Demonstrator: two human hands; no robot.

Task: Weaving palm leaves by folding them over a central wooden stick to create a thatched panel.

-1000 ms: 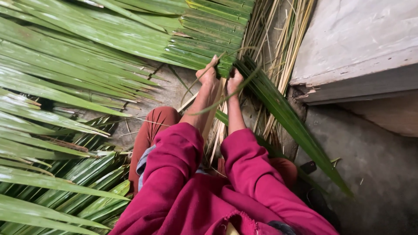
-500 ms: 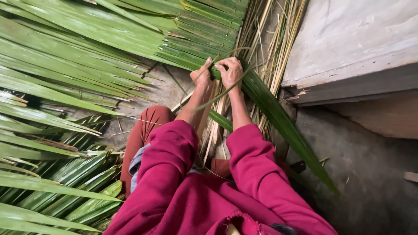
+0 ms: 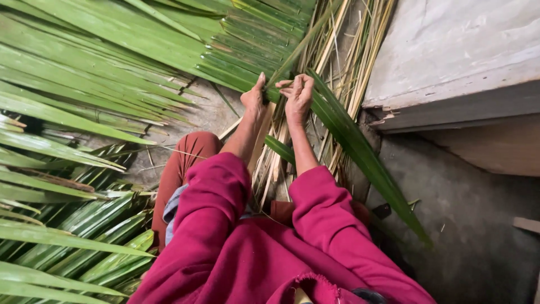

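My left hand (image 3: 253,97) presses on the edge of a woven mat of green palm leaflets (image 3: 247,39), its fingers against the leaf strips. Right beside it, my right hand (image 3: 298,94) pinches a long thin green leaflet strip (image 3: 304,42) that rises up and away from the hands. A bundle of long dark green leaflets (image 3: 365,157) runs from under my right hand down toward the lower right. Both arms wear magenta sleeves (image 3: 315,208).
Loose green palm fronds (image 3: 62,169) cover the floor on the left. Dry pale stalks (image 3: 349,50) lie behind the hands and between my arms. A grey concrete step (image 3: 461,62) stands at the upper right, above a grey concrete floor (image 3: 484,225).
The curved strip that looped over my hands is now pulled straight, pointing up and away. My right hand has lifted slightly with it; the left hand stayed on the mat's edge.
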